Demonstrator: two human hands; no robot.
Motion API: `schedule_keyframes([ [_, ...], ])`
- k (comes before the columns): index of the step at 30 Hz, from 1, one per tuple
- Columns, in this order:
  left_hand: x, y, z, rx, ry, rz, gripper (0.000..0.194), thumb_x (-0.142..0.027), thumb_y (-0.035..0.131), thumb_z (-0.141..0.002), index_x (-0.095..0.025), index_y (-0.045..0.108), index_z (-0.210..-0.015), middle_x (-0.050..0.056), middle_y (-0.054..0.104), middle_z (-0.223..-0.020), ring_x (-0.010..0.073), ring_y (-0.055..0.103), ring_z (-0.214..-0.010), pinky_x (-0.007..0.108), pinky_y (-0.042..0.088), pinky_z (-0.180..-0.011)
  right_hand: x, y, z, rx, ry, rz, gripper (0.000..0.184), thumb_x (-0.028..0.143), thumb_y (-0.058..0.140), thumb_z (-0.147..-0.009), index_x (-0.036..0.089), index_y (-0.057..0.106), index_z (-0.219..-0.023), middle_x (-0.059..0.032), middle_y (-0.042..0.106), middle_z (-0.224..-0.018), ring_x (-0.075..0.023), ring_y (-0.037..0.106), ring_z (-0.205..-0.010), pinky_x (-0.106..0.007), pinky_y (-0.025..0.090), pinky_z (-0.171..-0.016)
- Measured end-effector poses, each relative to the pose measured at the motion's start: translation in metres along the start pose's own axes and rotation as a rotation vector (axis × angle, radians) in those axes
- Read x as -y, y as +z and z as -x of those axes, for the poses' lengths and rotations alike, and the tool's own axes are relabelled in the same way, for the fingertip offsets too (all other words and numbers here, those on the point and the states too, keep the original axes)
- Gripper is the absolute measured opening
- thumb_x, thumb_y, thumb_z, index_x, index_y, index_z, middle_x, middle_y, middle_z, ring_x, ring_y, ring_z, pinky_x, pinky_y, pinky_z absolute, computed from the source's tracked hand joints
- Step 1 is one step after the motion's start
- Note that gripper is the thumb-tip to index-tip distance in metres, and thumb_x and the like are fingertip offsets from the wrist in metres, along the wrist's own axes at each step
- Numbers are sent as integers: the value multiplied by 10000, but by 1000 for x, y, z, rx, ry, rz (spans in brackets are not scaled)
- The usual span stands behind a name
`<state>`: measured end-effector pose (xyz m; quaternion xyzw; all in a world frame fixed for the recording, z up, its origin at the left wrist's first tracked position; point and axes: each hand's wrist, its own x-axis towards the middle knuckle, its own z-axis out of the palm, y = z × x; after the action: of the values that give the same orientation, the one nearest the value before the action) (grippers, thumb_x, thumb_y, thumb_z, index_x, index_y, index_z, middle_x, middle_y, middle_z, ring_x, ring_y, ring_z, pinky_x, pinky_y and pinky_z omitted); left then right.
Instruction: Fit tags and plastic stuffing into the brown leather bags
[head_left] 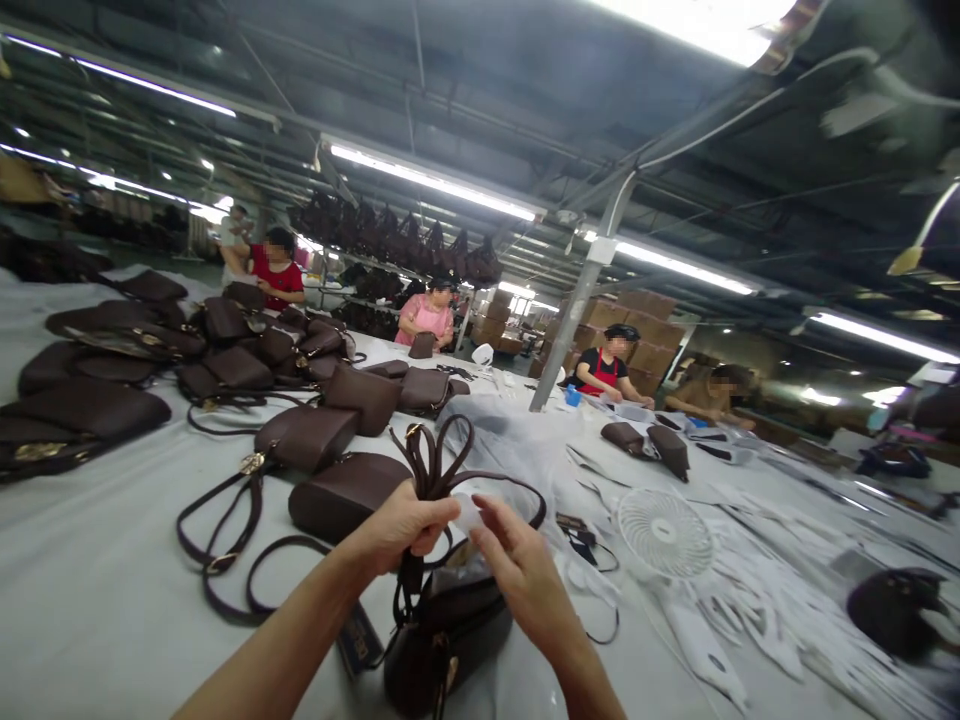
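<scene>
At lower center of the frame, I see the dark brown bag point(457, 655), upright on the white table point(112, 545). My left hand point(405, 525) is clenched around its gathered straps point(429, 462). My right hand point(517, 555) sits opposite, fingers partly curled at a white piece point(466, 512); its grip I cannot confirm. Other brown bags point(304, 435) occupy the left; a white fan point(666, 535) lies right of center.

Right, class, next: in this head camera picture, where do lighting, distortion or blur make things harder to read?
Head view: the lamp at the upper right burns out to plain white; the open bag below the hands sinks into dark tones; the pillar leans, the whole scene looking tilted and stretched; the dark round object at the right looks smeared.
</scene>
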<state>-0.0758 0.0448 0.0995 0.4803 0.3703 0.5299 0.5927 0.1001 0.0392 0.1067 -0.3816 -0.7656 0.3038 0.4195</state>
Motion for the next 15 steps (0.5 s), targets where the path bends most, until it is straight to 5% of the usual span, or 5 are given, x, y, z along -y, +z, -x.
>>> schedule_keyframes([
  [3,-7,-4,2,47,-19,-53,359,-365,705,-645,-195,413,-523,-104,317,-385,24,206,-342,212,122,-366,-2,7,-6,109,140,-170,252,429,550,-847,199,586,-751,36,600,-548,-128,557,-486,-223,448,-484],
  [6,-13,-8,4,64,-37,-131,306,-343,695,-649,-197,439,-566,-111,312,-401,38,207,-354,215,130,-371,-15,6,-11,86,288,-201,301,447,543,-816,208,486,-643,89,464,-418,-73,379,-312,-179,259,-327],
  [10,-19,-7,5,111,-5,-347,105,-230,654,-645,-164,572,-642,-79,419,-460,67,307,-414,203,198,-401,-14,8,-15,35,313,-163,171,332,561,-765,187,559,-676,79,497,-454,-71,397,-332,-180,239,-336],
  [13,-20,-3,2,307,94,-494,88,-145,640,-602,-152,684,-678,-43,549,-557,97,423,-506,198,280,-459,-3,11,-15,96,219,-322,110,245,592,-722,169,642,-784,45,587,-552,-110,520,-483,-191,365,-429],
  [15,-19,-2,-2,322,105,-603,68,-117,630,-576,-166,673,-596,-48,521,-499,101,404,-469,205,251,-429,0,16,-16,92,172,-429,180,270,652,-702,157,680,-838,-2,669,-676,-151,591,-598,-224,444,-501],
])
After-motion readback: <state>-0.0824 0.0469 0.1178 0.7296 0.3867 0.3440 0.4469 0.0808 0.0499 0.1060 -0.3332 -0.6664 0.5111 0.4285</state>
